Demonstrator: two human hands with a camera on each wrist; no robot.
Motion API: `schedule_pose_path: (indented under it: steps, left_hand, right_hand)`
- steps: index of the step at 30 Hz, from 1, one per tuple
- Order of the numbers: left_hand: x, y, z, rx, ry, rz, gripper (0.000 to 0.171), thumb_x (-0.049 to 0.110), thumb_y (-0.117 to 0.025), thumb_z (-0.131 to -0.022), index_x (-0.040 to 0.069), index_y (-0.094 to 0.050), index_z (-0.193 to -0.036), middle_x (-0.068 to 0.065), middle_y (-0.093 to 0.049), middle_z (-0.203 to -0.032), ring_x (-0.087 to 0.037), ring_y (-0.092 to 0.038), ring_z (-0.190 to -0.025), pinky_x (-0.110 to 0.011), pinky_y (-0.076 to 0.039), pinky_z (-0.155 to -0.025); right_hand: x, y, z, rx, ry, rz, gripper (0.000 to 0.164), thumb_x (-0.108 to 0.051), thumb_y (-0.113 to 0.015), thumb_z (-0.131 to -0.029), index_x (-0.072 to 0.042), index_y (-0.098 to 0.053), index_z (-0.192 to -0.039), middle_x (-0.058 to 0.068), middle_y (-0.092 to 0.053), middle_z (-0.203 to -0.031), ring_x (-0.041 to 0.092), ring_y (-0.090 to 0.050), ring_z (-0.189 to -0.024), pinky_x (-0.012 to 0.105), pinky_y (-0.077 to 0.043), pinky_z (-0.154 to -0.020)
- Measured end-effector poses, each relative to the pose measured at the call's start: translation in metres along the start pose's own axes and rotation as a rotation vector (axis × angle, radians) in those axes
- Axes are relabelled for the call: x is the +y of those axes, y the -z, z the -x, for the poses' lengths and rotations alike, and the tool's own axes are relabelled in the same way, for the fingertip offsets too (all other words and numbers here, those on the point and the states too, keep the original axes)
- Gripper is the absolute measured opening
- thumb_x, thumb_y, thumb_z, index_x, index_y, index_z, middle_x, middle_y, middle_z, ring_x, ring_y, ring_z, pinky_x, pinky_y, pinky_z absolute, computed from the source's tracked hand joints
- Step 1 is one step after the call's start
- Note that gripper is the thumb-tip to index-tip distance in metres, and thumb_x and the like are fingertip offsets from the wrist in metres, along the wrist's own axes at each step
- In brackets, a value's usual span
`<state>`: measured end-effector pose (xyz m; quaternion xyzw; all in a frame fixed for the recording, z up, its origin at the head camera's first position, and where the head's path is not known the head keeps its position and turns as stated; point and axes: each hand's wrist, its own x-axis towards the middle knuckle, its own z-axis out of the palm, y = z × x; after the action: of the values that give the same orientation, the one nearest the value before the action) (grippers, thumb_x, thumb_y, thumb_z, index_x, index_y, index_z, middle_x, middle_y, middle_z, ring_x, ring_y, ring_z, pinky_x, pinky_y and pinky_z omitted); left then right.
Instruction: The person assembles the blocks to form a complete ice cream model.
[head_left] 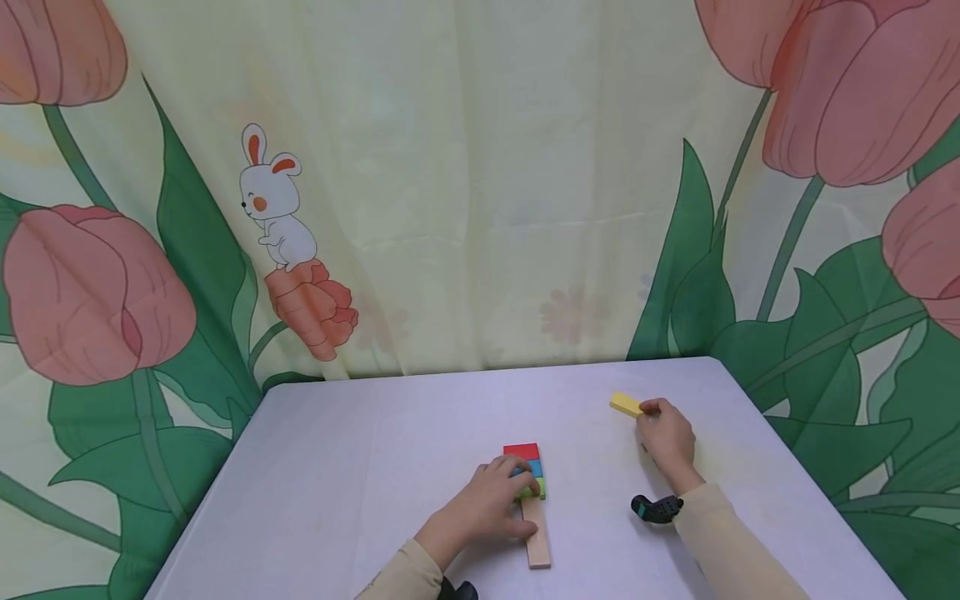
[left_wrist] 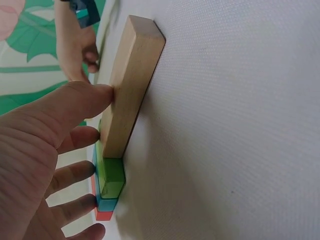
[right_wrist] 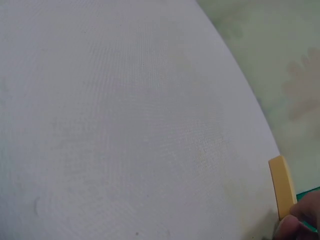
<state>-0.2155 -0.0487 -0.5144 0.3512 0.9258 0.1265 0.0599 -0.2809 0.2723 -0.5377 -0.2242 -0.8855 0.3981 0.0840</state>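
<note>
My left hand (head_left: 492,505) lies over a row of wooden blocks, its fingers extended. In the left wrist view its thumb (left_wrist: 92,97) rests against a long plain wood block (left_wrist: 132,85). The other fingertips lie along a green block (left_wrist: 113,177), a blue block (left_wrist: 107,204) and a red block (left_wrist: 103,215). These three sit side by side at the far end of the plain one; the hand partly covers the row in the head view. At the right, my right hand (head_left: 667,440) pinches one end of a yellow block (head_left: 624,405) between thumb and fingers.
A white cloth covers the table (head_left: 360,475). Its back edge meets a curtain (head_left: 480,208) printed with tulips and a rabbit. Each wrist wears a black strap device, the right one (head_left: 657,508) showing fully.
</note>
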Motion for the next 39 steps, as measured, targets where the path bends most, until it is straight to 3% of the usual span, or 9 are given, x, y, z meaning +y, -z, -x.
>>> schedule_pose_path:
  steps: [2, 6, 16, 21, 26, 32, 39]
  left_hand:
    - [0.0, 0.0, 0.0, -0.007, 0.003, 0.002, 0.041, 0.046, -0.082, -0.086, 0.031, -0.065, -0.12, 0.006, -0.053, -0.138, -0.017, -0.047, -0.134, -0.044, -0.045, -0.105]
    - [0.001, 0.0, 0.0, -0.017, 0.01, 0.005, 0.04, 0.047, -0.082, -0.086, 0.032, -0.065, -0.12, 0.006, -0.053, -0.141, -0.017, -0.045, -0.137, -0.046, -0.044, -0.107]
    - [0.001, 0.004, 0.002, -0.007, 0.003, 0.012, 0.04, 0.046, -0.082, -0.086, 0.031, -0.065, -0.119, 0.006, -0.053, -0.14, -0.018, -0.045, -0.137, -0.047, -0.045, -0.106]
    - [0.0, 0.001, 0.001, -0.014, 0.011, 0.014, 0.04, 0.046, -0.082, -0.086, 0.032, -0.065, -0.119, 0.007, -0.053, -0.141, -0.018, -0.045, -0.137, -0.048, -0.044, -0.106]
    - [0.0, 0.001, 0.001, -0.011, 0.013, 0.02, 0.039, 0.047, -0.082, -0.086, 0.032, -0.065, -0.118, 0.007, -0.053, -0.141, -0.018, -0.045, -0.137, -0.049, -0.044, -0.107]
    - [0.0, 0.0, 0.001, -0.019, 0.021, 0.036, 0.04, 0.047, -0.082, -0.086, 0.033, -0.065, -0.119, 0.008, -0.052, -0.141, -0.018, -0.044, -0.137, -0.049, -0.044, -0.106]
    - [-0.001, -0.001, 0.0, -0.013, 0.028, 0.038, 0.04, 0.048, -0.082, -0.086, 0.034, -0.065, -0.119, 0.008, -0.053, -0.141, -0.018, -0.045, -0.137, -0.049, -0.044, -0.106]
  right_hand:
    - [-0.001, 0.0, 0.001, -0.011, -0.003, -0.001, 0.03, -0.013, -0.053, -0.102, -0.002, -0.058, -0.129, 0.024, -0.059, -0.13, 0.036, -0.057, -0.104, 0.042, -0.057, -0.081]
    - [-0.003, -0.001, 0.004, -0.03, 0.017, 0.007, 0.029, -0.014, -0.054, -0.101, -0.002, -0.058, -0.128, 0.024, -0.06, -0.128, 0.03, -0.06, -0.088, 0.03, -0.05, -0.061]
    - [-0.011, -0.012, 0.006, -0.061, 0.043, 0.027, 0.03, -0.016, -0.056, -0.1, -0.003, -0.06, -0.126, 0.023, -0.063, -0.125, 0.021, -0.059, -0.068, 0.028, -0.046, -0.055]
    - [-0.018, -0.018, 0.009, -0.057, 0.054, 0.027, 0.028, -0.017, -0.058, -0.099, -0.005, -0.062, -0.124, 0.021, -0.064, -0.127, 0.024, -0.062, -0.073, 0.032, -0.05, -0.06]
    - [-0.024, -0.024, 0.013, -0.046, 0.079, 0.035, 0.026, -0.016, -0.06, -0.098, -0.006, -0.066, -0.12, 0.021, -0.067, -0.127, 0.033, -0.065, -0.1, 0.046, -0.054, -0.084]
    - [-0.03, -0.03, 0.015, -0.077, 0.071, 0.031, 0.026, -0.016, -0.061, -0.096, -0.007, -0.067, -0.119, 0.02, -0.068, -0.125, 0.031, -0.065, -0.097, 0.042, -0.054, -0.078]
    - [-0.039, -0.036, 0.018, -0.104, 0.079, 0.035, 0.025, -0.014, -0.062, -0.094, -0.007, -0.068, -0.118, 0.02, -0.069, -0.124, 0.036, -0.063, -0.111, 0.051, -0.051, -0.092]
